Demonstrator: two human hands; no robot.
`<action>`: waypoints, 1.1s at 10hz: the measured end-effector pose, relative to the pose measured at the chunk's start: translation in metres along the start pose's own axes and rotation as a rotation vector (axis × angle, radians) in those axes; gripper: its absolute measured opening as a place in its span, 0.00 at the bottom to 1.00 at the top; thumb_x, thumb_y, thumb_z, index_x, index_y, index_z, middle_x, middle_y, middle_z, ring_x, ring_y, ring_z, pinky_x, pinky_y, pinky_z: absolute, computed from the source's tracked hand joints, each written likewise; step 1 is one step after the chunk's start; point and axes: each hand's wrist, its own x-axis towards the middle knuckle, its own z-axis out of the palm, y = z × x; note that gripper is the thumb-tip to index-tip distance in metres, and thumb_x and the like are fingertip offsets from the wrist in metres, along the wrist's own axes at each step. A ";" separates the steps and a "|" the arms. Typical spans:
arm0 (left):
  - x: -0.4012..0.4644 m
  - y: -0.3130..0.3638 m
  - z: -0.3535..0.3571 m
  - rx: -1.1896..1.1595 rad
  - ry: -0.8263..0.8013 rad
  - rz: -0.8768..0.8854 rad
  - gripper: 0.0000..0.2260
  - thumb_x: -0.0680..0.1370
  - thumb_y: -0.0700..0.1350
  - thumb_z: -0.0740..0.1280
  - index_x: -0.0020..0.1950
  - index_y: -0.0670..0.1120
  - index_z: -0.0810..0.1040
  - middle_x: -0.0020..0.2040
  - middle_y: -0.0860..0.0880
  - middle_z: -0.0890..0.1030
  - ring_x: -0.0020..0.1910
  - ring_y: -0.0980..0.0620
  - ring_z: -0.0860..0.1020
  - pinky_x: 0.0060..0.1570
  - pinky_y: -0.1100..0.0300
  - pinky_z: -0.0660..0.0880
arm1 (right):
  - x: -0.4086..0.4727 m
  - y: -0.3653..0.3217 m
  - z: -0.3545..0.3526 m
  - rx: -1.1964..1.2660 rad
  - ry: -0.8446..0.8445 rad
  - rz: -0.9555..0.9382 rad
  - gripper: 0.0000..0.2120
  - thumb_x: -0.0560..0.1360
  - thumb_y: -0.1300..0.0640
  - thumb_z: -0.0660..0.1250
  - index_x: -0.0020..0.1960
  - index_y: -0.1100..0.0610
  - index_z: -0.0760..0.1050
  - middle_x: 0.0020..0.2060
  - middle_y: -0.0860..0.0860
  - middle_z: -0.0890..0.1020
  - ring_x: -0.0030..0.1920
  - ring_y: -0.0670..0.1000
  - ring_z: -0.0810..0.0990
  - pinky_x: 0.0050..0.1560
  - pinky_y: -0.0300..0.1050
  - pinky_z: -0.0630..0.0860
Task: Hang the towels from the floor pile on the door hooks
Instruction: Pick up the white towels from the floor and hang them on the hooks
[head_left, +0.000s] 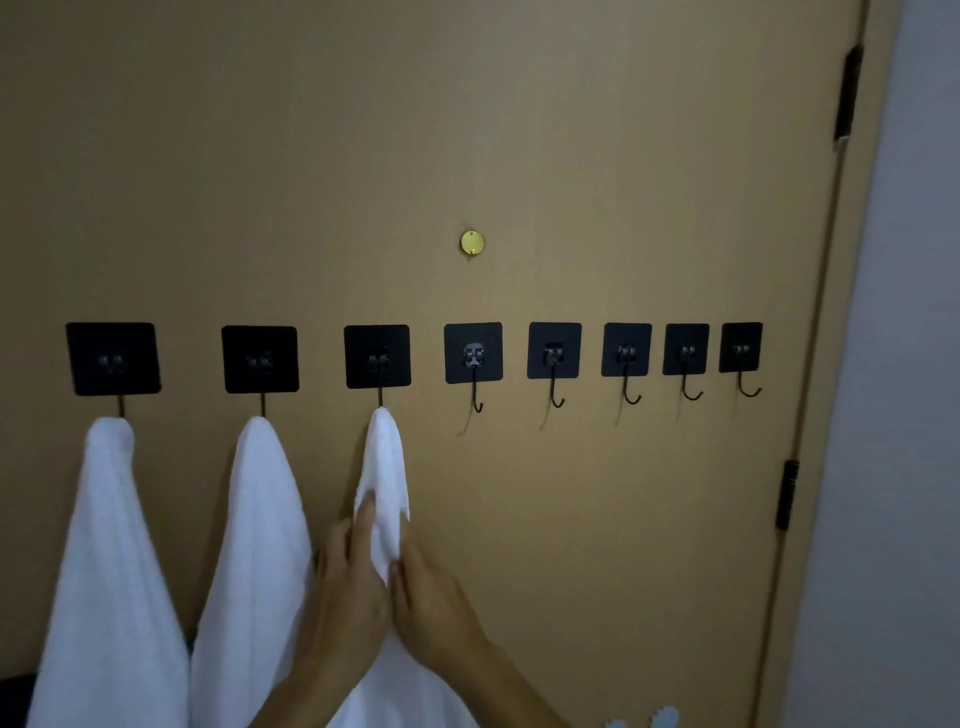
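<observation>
Five hooks (556, 395) bare, right of third towel (385, 467).

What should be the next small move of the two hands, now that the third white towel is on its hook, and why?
Probably let go and pull both hands back. The third white towel already hangs from the third black square adhesive hook, while the left hand and the right hand hold its lower part. The fourth black hook is bare, so it could take the next towel.
</observation>
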 end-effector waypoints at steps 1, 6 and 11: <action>-0.018 -0.005 0.000 0.097 -0.108 -0.101 0.30 0.77 0.41 0.57 0.77 0.49 0.50 0.73 0.43 0.58 0.67 0.41 0.67 0.61 0.51 0.71 | -0.012 0.005 -0.002 -0.022 -0.052 -0.029 0.23 0.81 0.56 0.51 0.75 0.59 0.55 0.67 0.61 0.71 0.65 0.60 0.72 0.65 0.50 0.69; -0.185 0.215 0.100 0.230 -0.610 0.277 0.20 0.78 0.45 0.57 0.69 0.46 0.62 0.71 0.46 0.59 0.71 0.46 0.62 0.67 0.52 0.63 | -0.275 0.114 -0.163 -0.108 -0.157 0.404 0.13 0.75 0.64 0.57 0.49 0.68 0.79 0.53 0.63 0.81 0.54 0.60 0.79 0.54 0.49 0.74; -0.574 0.493 0.216 0.093 -1.377 0.716 0.25 0.81 0.54 0.51 0.76 0.47 0.54 0.76 0.45 0.56 0.74 0.45 0.55 0.70 0.46 0.54 | -0.817 0.177 -0.300 -0.493 0.042 1.351 0.24 0.80 0.43 0.52 0.73 0.51 0.59 0.71 0.57 0.63 0.72 0.60 0.60 0.69 0.60 0.59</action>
